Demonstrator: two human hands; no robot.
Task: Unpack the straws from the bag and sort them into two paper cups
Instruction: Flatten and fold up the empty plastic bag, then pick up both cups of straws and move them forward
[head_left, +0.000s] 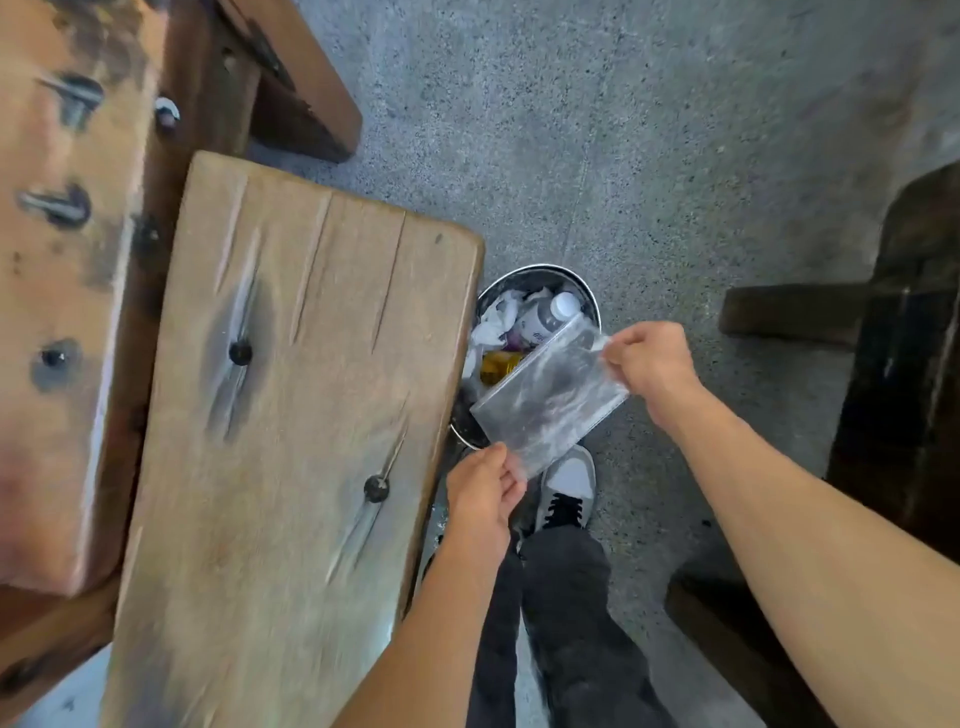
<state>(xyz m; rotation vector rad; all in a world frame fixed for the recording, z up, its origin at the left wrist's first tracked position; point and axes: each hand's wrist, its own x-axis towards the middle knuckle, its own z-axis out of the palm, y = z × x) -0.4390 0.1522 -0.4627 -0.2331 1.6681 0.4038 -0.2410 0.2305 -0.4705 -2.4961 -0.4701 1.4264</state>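
Observation:
A clear, flat plastic bag (548, 397) is stretched between both my hands, above a round metal waste bin (535, 273) on the floor. My left hand (483, 491) pinches the bag's lower corner. The upper right corner is pinched by my right hand (649, 364). No straws show through the bag. Neither straws nor paper cups are in view.
A wooden bench (291, 415) runs along the left, with a wooden table (62, 291) beyond it. The bin holds crumpled paper, a plastic bottle (550, 317) and a yellow item. My shoe (566, 488) stands just below the bin. A dark bench (904, 364) is on the right, over grey concrete floor.

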